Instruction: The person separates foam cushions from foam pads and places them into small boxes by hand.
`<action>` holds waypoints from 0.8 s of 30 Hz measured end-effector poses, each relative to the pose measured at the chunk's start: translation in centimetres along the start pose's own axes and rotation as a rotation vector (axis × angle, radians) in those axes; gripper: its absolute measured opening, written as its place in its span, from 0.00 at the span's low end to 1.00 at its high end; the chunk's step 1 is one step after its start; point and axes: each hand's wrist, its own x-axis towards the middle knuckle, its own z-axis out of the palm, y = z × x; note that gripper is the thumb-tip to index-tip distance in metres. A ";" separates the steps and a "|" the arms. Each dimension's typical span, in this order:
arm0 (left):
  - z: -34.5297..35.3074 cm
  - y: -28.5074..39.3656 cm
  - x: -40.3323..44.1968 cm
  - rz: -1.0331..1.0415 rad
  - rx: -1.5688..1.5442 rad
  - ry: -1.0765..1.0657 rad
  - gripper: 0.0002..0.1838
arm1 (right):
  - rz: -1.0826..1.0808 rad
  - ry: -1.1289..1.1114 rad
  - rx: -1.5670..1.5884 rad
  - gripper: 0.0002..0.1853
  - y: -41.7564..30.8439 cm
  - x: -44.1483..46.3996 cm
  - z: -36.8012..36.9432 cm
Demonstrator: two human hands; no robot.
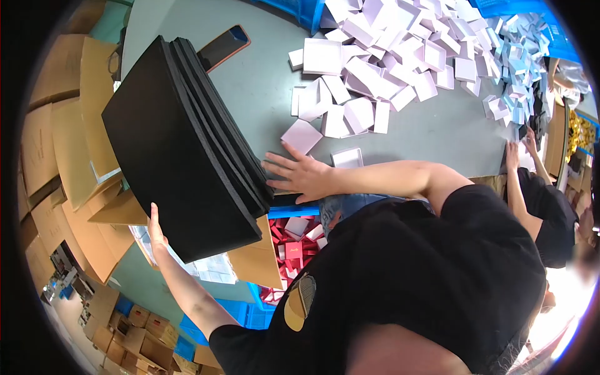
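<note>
- While the left hand [156,232] lies against the lower left edge of the black sheets [178,147], its fingers point upward; whether it grips them I cannot tell.
- Spread wide and holding nothing, the right hand [303,175] is at the opposite edge of the sheets, fingertips touching or just beside it.
- The sheets form a thick stack, slightly fanned on the right, over the left part of the grey table [437,134] and partly above an open carton [256,259].
- A phone [225,47] lies just beyond the stack's far edge.
- Pale lilac boxes [394,59] are heaped further along, with light blue boxes [515,69] to their right.
- One pale box lid [347,157] sits near the right forearm.
- Below the table edge, red boxes [294,250] fill a blue crate [256,294].
- At far right, another person [540,206] reaches to the table.
</note>
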 end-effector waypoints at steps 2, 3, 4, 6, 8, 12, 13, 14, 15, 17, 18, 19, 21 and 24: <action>0.4 0.4 -0.5 0.065 -0.025 -0.032 0.68 | 0.079 -0.171 -0.135 0.39 0.8 1.4 1.0; 0.5 0.4 -0.9 0.093 -0.034 -0.045 0.68 | 0.115 -0.255 -0.198 0.40 1.2 1.8 1.4; 0.7 -0.1 -0.8 0.100 -0.032 -0.026 0.68 | 0.153 -0.241 -0.177 0.39 1.8 1.4 1.7; 0.6 -1.2 -0.2 0.105 -0.020 0.031 0.68 | 0.210 -0.205 -0.121 0.39 3.3 -0.1 1.9; 1.8 -0.8 -2.0 0.280 -0.024 0.061 0.63 | 0.154 -0.147 -0.134 0.39 5.8 -3.0 2.9; 3.3 -1.1 -3.6 0.173 -0.067 0.116 0.62 | 0.239 -0.092 -0.103 0.38 9.8 -9.4 1.6; 3.4 -2.0 -3.1 0.159 -0.079 0.124 0.62 | 0.256 -0.014 -0.114 0.36 10.8 -10.7 1.7; 4.0 -1.6 -4.3 0.115 -0.108 0.100 0.62 | 0.289 0.031 -0.099 0.30 11.4 -11.4 1.2; 5.0 -0.2 -6.3 0.077 -0.136 0.077 0.62 | 0.311 -0.002 -0.151 0.28 11.0 -11.3 -0.3; 6.2 0.1 -6.6 0.024 -0.125 0.152 0.62 | 0.368 0.074 0.082 0.25 9.4 -10.4 -1.4; 6.7 -0.6 -6.3 0.080 -0.195 0.096 0.60 | 0.398 0.175 0.368 0.23 8.2 -9.3 -1.5; 7.6 -1.4 -5.9 0.164 -0.188 0.164 0.59 | 0.426 0.268 0.655 0.22 6.9 -8.0 -1.5; 9.2 -1.2 -7.6 0.260 -0.116 0.313 0.57 | 0.532 0.370 1.071 0.24 3.9 -3.8 -2.5; 11.7 -0.6 -10.3 0.435 0.107 0.596 0.46 | 0.629 0.546 0.849 0.29 1.1 0.9 -0.8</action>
